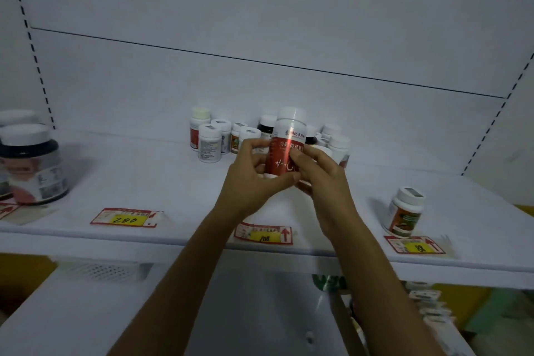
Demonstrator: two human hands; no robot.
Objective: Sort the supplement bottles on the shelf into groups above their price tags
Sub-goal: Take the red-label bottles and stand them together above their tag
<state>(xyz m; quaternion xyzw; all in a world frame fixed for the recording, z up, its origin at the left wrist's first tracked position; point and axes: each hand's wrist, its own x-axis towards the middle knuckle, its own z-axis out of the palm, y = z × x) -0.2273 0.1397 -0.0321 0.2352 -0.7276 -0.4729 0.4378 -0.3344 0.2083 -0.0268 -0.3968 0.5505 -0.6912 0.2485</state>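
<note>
Now both hands hold one red-labelled bottle [284, 153] upright.
Left hand [254, 179] and right hand [320, 179] curl fingers round its lower part. The label has Chinese writing and a white pulse line. It is before the cluster of small bottles [213, 136], behind the tag "108" [264, 235]. Behind the tag "280" [127, 218] the shelf [173, 182] is open. A lone bottle [404, 212] stands near the front edge.

A shop: white slotted display shelf [173, 182] carrying supplement bottles [209, 141] above yellow price tags [127, 218]
</note>
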